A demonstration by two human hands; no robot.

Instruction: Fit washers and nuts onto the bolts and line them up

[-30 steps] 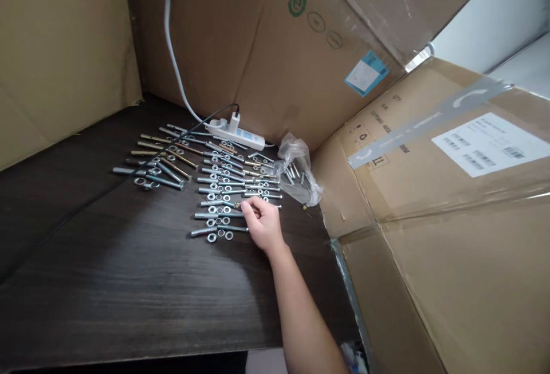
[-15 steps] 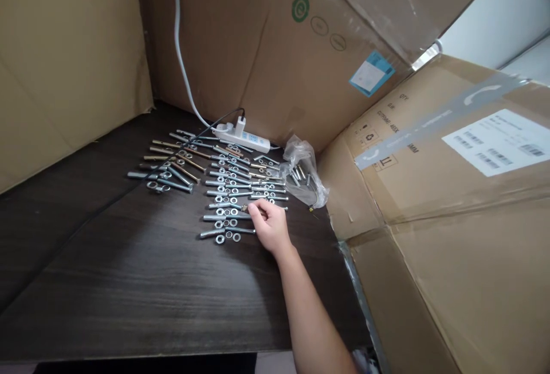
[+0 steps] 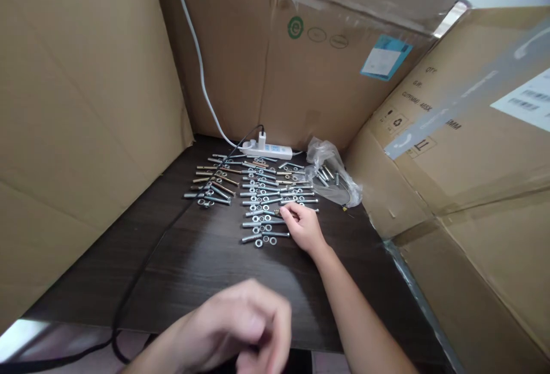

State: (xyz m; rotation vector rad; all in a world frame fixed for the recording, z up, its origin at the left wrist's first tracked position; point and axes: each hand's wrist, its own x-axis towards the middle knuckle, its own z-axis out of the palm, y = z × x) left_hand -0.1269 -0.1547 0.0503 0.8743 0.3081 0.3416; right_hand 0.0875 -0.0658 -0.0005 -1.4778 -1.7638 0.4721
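Right hand: the right hand point(image 3: 303, 226) rests on the dark counter point(image 3: 206, 259) at the near right end of the rows of bolts and washers point(image 3: 262, 191); its grip is nearly closed, fingertips pinched on a small brass-coloured piece at the end of one bolt point(image 3: 263, 212).
Left hand: the left hand point(image 3: 240, 328) hangs blurred above the counter's near edge, fingers loosely curled, nothing seen in its grip.
Bolts and washers: laid in rows toward the counter's far edge, washers beside the shanks; a smaller group point(image 3: 212, 182) lies to the left.
Plastic bag: a clear plastic bag point(image 3: 333, 173) lies near the far right corner, just beside the rows, with several short bolts inside.
Power strip: a white power strip point(image 3: 268, 149) sits along the far edge, one plug in it.
Surround: cardboard boxes point(image 3: 301, 70) wall the counter on three sides.
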